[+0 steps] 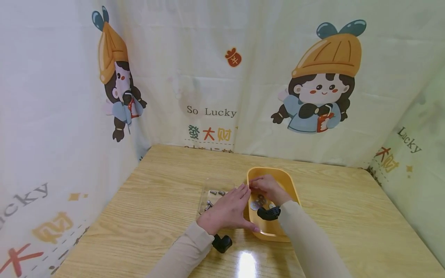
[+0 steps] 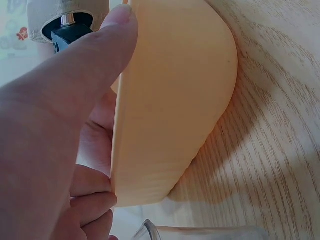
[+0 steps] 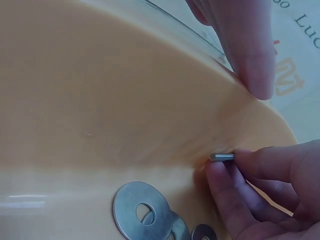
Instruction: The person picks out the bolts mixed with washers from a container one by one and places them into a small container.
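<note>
My right hand [image 1: 269,188] reaches into an orange plastic bin [image 1: 288,177]. Between thumb and fingertips it pinches a small metal pin-like piece [image 3: 221,156], close to the bin's inner wall; part of it is hidden by the fingers. My left hand [image 1: 227,208] rests along the bin's left rim, its fingers extended and its thumb [image 2: 120,20] spread toward the near end. Fingertips of that hand touch the rim in the right wrist view. Several flat metal washers [image 3: 129,212] lie on the bin floor, some overlapping, below the right hand.
Left of the bin stands a clear plastic tray [image 1: 222,180] holding several metal screws [image 1: 213,192], partly behind the left hand. Both sit on a wood-grain table [image 1: 167,181]. A printed curtain [image 1: 208,77] hangs around the table's back and sides.
</note>
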Demonstrator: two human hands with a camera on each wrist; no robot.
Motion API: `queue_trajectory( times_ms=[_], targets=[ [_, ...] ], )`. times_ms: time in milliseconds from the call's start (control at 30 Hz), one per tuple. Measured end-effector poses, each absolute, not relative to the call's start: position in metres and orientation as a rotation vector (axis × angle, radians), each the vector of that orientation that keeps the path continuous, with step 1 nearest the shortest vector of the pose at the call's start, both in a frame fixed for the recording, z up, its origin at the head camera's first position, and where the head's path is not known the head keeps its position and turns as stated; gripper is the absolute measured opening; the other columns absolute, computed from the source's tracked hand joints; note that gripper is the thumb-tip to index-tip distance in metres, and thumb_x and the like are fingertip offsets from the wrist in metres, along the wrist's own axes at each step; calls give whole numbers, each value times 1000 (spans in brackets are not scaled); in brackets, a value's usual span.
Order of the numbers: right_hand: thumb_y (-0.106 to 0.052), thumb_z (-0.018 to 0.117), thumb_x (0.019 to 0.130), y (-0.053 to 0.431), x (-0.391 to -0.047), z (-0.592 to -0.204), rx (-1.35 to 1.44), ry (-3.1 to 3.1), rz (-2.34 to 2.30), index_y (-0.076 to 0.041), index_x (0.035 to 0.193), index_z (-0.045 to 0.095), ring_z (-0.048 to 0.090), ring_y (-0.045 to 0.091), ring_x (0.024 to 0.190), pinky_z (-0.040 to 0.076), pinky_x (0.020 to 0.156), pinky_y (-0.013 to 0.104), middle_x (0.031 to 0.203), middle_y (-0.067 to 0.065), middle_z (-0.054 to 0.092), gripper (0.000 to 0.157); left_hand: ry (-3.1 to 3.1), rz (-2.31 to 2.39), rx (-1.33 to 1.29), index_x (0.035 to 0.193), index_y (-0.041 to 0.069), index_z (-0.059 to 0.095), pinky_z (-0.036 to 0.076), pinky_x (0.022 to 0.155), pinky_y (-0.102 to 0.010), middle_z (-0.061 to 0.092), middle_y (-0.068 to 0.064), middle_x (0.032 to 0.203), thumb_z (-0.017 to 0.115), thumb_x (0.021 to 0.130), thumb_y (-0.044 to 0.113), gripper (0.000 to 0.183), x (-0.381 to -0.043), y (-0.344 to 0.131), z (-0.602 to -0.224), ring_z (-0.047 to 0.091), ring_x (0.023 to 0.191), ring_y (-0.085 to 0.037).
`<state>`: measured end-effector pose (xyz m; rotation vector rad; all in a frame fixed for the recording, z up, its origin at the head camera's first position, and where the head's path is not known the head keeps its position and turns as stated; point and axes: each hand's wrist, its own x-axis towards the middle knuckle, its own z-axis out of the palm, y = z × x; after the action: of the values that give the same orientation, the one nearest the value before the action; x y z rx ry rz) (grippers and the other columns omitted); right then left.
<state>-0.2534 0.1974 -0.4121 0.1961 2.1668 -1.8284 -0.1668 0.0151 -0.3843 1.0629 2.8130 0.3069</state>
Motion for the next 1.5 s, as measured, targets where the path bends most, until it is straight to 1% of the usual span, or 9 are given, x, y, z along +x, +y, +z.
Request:
queue_trajectory(
  times_ms=[267, 567, 700, 800, 933, 1200, 1500],
  targets=[
    [4, 58, 94, 195, -254, -411, 238, 2166, -1829, 18, 117, 62, 67, 14, 77, 58, 93, 41, 86, 7, 70, 27, 2794, 331, 1060, 157, 1, 22, 21, 125, -39, 17, -15, 166, 60, 77, 79, 118, -167, 15, -383, 14, 155, -26],
    [4, 57, 95, 200, -253, -407, 199, 2095, -1873, 20, 120, 60, 67, 15, 77, 56, 96, 42, 84, 5, 70, 29, 2779, 342, 1042, 158, 2, 19, 20, 125, -40, 14, -13, 167, 59, 77, 79, 118, -167, 15, -383, 12, 155, -26],
    [4, 57, 96, 204, -254, -408, 175, 2018, -1930, 22, 121, 58, 68, 14, 76, 59, 91, 37, 82, 4, 71, 31, 2784, 341, 1048, 157, 2, 19, 20, 125, -40, 15, -13, 166, 60, 77, 80, 119, -168, 15, -383, 12, 155, -26],
    [5, 58, 95, 208, -254, -408, 184, 1959, -1985, 21, 120, 59, 68, 14, 75, 61, 85, 34, 81, 5, 71, 30, 2790, 341, 1048, 157, 1, 19, 20, 125, -40, 15, -14, 166, 59, 77, 80, 120, -168, 16, -384, 12, 155, -25],
    [5, 58, 96, 212, -254, -407, 192, 1915, -2016, 21, 120, 59, 69, 15, 75, 60, 85, 35, 81, 6, 71, 30, 2782, 358, 1029, 158, 2, 18, 19, 126, -40, 14, -14, 166, 61, 77, 78, 119, -168, 16, -382, 11, 155, -25],
    [-1, 59, 97, 218, -255, -401, 149, 1996, -1962, 21, 125, 55, 70, 11, 76, 61, 80, 28, 85, 4, 73, 36, 2782, 382, 1024, 158, 2, 17, 19, 126, -41, 14, -15, 166, 63, 76, 78, 121, -168, 15, -381, 11, 155, -26],
    [2, 56, 98, 222, -254, -388, 27, 1951, -2000, 25, 126, 50, 70, 11, 77, 61, 78, 25, 85, 4, 73, 37, 2819, 383, 1009, 157, -1, 17, 20, 125, -40, 13, -15, 166, 62, 76, 78, 122, -170, 7, -380, 11, 155, -26]
  ],
)
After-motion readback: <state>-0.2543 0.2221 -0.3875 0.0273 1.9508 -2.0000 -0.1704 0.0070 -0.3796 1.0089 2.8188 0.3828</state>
